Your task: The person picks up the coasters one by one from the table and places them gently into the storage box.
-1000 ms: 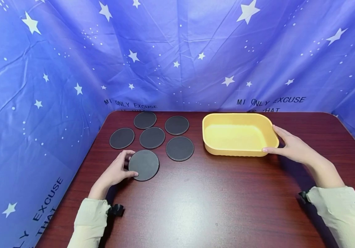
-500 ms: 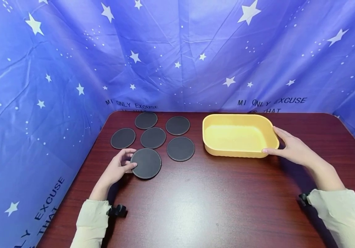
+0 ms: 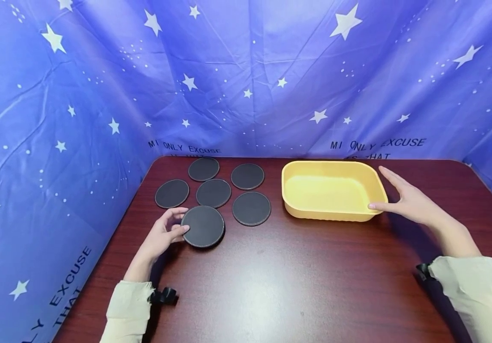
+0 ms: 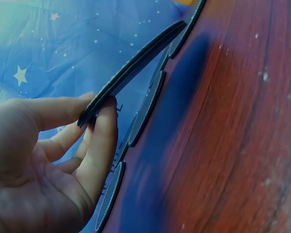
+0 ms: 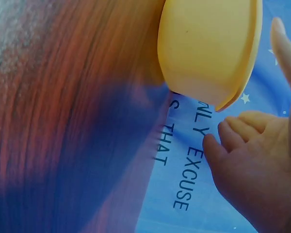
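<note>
In the head view my left hand (image 3: 158, 237) pinches a round black coaster (image 3: 204, 226) by its left edge, thumb on top. It is held above the table, and a second edge shows under it, so it may be more than one coaster. The left wrist view shows the held coaster (image 4: 131, 68) tilted, with layered edges, between thumb and fingers. My right hand (image 3: 417, 202) is spread at the right end of a yellow plastic box (image 3: 327, 213). In the right wrist view its fingers stand apart from the box (image 5: 208, 43).
Several more black coasters lie flat and separate behind the left hand, among them a left one (image 3: 172, 194), a middle one (image 3: 213, 193) and a right one (image 3: 251, 208). They rest on a dark red wooden table (image 3: 314, 281). A blue star-patterned curtain (image 3: 246, 62) surrounds it.
My left hand has shifted the held coaster slightly right and changed its tilt; a lower edge now shows. My right fingers have come off the box's end. The head view has shifted a little.
</note>
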The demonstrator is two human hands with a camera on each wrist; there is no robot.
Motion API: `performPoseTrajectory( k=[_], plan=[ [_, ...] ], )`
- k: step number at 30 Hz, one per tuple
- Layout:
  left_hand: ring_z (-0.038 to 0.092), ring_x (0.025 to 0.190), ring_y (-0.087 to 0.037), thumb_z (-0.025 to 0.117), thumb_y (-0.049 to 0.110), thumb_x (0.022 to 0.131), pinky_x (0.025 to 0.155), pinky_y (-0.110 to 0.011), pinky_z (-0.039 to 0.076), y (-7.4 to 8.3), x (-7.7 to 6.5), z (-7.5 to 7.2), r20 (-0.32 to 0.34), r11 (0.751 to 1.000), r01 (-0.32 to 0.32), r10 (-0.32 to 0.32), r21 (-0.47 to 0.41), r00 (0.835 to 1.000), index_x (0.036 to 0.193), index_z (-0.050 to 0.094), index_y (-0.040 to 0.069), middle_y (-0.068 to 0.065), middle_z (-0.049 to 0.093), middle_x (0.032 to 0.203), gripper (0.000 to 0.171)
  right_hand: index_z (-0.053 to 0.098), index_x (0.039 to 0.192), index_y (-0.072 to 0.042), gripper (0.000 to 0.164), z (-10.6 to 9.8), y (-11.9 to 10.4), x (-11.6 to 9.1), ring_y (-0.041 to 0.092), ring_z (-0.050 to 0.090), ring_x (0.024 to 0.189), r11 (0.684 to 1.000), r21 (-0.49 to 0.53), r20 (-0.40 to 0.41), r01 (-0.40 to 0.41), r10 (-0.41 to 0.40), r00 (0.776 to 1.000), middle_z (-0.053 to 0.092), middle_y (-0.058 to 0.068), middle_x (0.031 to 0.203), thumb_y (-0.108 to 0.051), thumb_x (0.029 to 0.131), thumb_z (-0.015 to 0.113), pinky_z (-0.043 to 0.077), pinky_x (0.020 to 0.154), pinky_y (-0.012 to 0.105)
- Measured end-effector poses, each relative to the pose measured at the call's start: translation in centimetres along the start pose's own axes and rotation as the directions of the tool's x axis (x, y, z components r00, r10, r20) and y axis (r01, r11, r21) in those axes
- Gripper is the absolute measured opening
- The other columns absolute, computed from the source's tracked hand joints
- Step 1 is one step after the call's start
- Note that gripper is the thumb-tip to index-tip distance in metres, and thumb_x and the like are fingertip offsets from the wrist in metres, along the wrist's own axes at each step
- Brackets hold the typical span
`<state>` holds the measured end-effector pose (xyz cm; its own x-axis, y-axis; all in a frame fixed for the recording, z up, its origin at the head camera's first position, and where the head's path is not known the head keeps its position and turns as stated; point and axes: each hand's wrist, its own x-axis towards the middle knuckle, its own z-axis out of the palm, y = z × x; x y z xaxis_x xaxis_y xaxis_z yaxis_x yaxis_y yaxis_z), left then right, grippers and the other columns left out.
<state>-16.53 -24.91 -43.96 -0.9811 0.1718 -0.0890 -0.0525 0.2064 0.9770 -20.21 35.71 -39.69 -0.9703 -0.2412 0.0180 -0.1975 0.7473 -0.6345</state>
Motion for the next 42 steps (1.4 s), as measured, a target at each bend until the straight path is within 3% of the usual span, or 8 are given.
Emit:
performPoseTrajectory(
  k=[5, 10, 12, 18, 21, 30, 42],
  plan=[
    [0.063, 0.087, 0.0, 0.059, -0.004, 0.094, 0.073, -0.022, 0.061, 0.4, 0.1, 0.4, -0.039, 0.998, 0.024, -0.026, -0.05, 0.999, 0.143, 0.04, -0.004, -0.001, 0.051, 0.113, 0.052, 0.008, 0.161, -0.01, 0.107, 0.2, 0.6, -0.2, 0.025, 0.001, 0.155, 0.998, 0.063, 0.024, 0.014, -0.016, 1.0, 0.01, 0.021, 0.167, -0.022, 0.083, 0.08, 0.003, 0.126, 0.041],
    [0.064, 0.087, 0.0, 0.059, -0.004, 0.095, 0.073, -0.021, 0.061, 0.7, 0.2, 0.7, -0.054, 0.996, 0.036, -0.04, -0.086, 0.998, 0.144, 0.039, -0.004, -0.002, 0.049, 0.114, 0.053, 0.004, 0.161, -0.015, 0.109, 0.5, 1.0, -0.3, 0.023, -0.001, 0.155, 0.996, 0.084, 0.052, -0.023, 0.019, 0.998, 0.007, 0.017, 0.168, -0.022, 0.083, 0.08, 0.002, 0.125, 0.048],
    [0.064, 0.086, 0.0, 0.059, -0.004, 0.095, 0.073, -0.021, 0.061, 0.7, 0.3, 0.8, -0.056, 0.995, 0.035, -0.041, -0.096, 0.998, 0.144, 0.039, -0.004, -0.002, 0.049, 0.114, 0.053, 0.004, 0.161, -0.016, 0.109, 0.6, 1.0, -0.4, 0.022, -0.001, 0.155, 0.996, 0.082, 0.05, -0.022, 0.018, 0.999, 0.007, 0.017, 0.168, -0.022, 0.083, 0.08, 0.002, 0.126, 0.045],
    [0.065, 0.087, 0.0, 0.058, -0.003, 0.095, 0.074, -0.021, 0.061, 1.0, 0.5, 1.1, -0.06, 0.992, 0.026, -0.034, -0.125, 0.998, 0.144, 0.038, -0.003, 0.0, 0.049, 0.114, 0.053, 0.007, 0.161, -0.014, 0.107, 1.0, 1.0, -0.5, 0.01, 0.001, 0.154, 0.998, 0.056, 0.024, 0.036, -0.038, 0.999, 0.01, 0.018, 0.168, -0.021, 0.083, 0.08, 0.004, 0.116, 0.011],
    [0.065, 0.086, 0.0, 0.058, -0.003, 0.095, 0.074, -0.021, 0.061, 1.2, 0.8, 1.4, -0.068, 0.99, 0.021, -0.031, -0.141, 0.997, 0.144, 0.038, -0.002, 0.001, 0.05, 0.114, 0.053, 0.009, 0.161, -0.013, 0.106, 1.1, 0.9, -0.5, 0.006, 0.003, 0.152, 0.997, 0.043, 0.012, 0.061, -0.062, 0.998, 0.012, 0.018, 0.167, -0.021, 0.083, 0.081, 0.005, 0.109, 0.002],
    [0.066, 0.086, 0.001, 0.058, -0.003, 0.095, 0.074, -0.02, 0.06, 2.2, 1.7, 2.6, -0.059, 0.986, 0.006, -0.016, -0.168, 0.998, 0.145, 0.037, -0.003, 0.001, 0.051, 0.115, 0.054, 0.01, 0.161, -0.013, 0.106, 1.2, 0.9, -0.5, -0.001, 0.005, 0.15, 0.997, 0.025, 0.0, 0.068, -0.068, 0.998, 0.014, 0.019, 0.167, -0.024, 0.083, 0.08, 0.006, 0.11, 0.003],
    [0.065, 0.085, 0.0, 0.058, -0.003, 0.095, 0.074, -0.021, 0.061, 3.2, 2.8, 4.1, -0.043, 0.985, -0.012, 0.005, -0.173, 0.999, 0.145, 0.039, -0.002, -0.003, 0.049, 0.116, 0.053, 0.011, 0.161, -0.01, 0.105, 1.2, 0.7, -0.6, 0.008, 0.005, 0.153, 0.998, 0.031, 0.005, 0.062, -0.062, 0.998, 0.014, 0.021, 0.166, -0.025, 0.083, 0.08, 0.006, 0.11, 0.003]
  ],
)
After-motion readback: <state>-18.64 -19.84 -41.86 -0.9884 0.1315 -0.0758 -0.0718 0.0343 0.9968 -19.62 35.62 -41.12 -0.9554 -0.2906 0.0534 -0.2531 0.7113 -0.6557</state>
